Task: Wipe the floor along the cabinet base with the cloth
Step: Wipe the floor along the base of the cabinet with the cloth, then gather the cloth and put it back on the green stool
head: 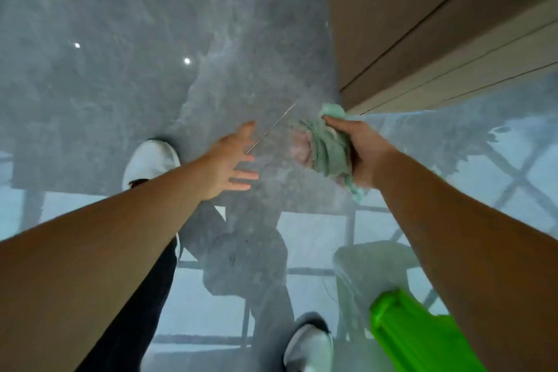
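A crumpled pale green cloth point(327, 146) is bunched in my right hand point(363, 154), which grips it just left of the cabinet base corner point(347, 93). The cloth hangs close to the glossy grey marble floor point(151, 39); whether it touches the floor I cannot tell. My left hand point(231, 161) is spread open over the floor to the left of the cloth, fingers apart, holding nothing. The brown cabinet point(422, 9) fills the upper right, its base edge running toward the right.
My two feet in white shoes stand on the floor, one shoe at left point(151, 160) and one shoe at the bottom point(308, 347). A bright green plastic object point(416, 338) sits at the lower right under my right forearm. The floor reflects windows and my body.
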A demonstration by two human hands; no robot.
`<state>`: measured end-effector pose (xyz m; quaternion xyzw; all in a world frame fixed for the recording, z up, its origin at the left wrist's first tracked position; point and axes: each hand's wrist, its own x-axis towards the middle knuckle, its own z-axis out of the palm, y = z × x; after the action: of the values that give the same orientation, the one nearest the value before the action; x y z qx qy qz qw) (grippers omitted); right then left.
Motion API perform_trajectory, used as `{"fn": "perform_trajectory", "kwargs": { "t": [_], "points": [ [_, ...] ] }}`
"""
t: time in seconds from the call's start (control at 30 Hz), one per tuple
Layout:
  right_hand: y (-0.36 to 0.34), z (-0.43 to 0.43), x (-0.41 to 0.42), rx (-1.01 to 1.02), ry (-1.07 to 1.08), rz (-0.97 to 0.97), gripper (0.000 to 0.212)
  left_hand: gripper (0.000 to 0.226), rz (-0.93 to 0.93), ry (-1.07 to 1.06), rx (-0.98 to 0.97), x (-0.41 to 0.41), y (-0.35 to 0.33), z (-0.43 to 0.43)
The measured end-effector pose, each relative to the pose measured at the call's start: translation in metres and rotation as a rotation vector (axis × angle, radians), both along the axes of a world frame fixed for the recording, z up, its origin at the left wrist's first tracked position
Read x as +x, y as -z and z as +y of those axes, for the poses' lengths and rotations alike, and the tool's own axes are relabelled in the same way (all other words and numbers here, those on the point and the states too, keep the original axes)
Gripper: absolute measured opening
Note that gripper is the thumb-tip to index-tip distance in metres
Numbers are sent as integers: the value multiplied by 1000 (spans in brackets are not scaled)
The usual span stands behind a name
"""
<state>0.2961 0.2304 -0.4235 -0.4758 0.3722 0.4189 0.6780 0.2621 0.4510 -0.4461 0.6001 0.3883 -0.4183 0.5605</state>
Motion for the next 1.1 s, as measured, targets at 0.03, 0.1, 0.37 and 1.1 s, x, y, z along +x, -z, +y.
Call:
{"fn": "perform_trajectory", "kwargs": {
  "t": [0.03, 0.1, 0.37, 1.1],
  "points": [
    [-27, 5, -22, 80, 79, 19, 39, 50, 30, -87, -46, -19, -29, -1],
    [-81, 11, -68, 179, 159, 71, 49, 48, 33, -210, -89, -62, -86, -7],
    [-241, -36, -163, -205, 192, -19, 38, 63, 45, -231, -443, -147, -248, -122],
    [-343, -242, -430, -1430, 135, -260, 54, 51, 439, 470, -645, -339, -357, -417]
  ]
}}
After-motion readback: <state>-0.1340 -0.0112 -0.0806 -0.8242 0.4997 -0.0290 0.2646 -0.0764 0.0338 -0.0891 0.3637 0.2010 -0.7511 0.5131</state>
